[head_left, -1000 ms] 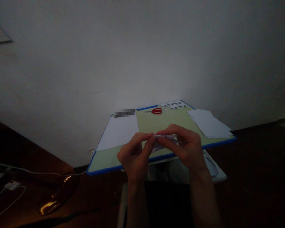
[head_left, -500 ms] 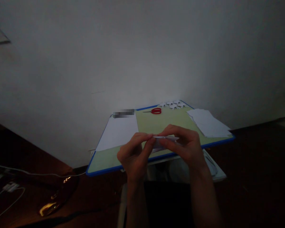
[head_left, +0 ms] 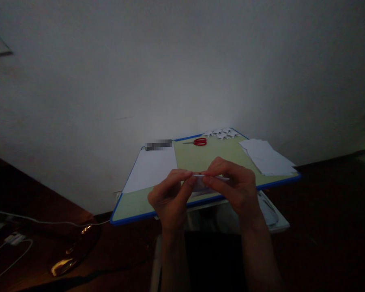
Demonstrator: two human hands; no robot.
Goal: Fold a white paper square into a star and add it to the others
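Observation:
A small piece of folded white paper (head_left: 200, 185) is held up over the near edge of the table, between both hands. My left hand (head_left: 174, 196) pinches its left end between thumb and forefinger. From the other side, my right hand (head_left: 233, 182) grips it with thumb and fingertips, close to the left fingertips. The paper's top edge lies nearly level, and a corner sticks out under the right fingers. Its exact fold is partly hidden by the fingers.
On the blue-edged green table (head_left: 134, 211) lie red-handled scissors (head_left: 200, 142), several small folded white paper shapes (head_left: 223, 134) at the back, a stack of white sheets (head_left: 267, 158) on the right and a white sheet (head_left: 152, 168) on the left. A white cable (head_left: 54, 222) runs at left.
Both hands have shifted slightly left. The right fingertips have slid along the paper toward the left ones, and its top edge now shows thinner.

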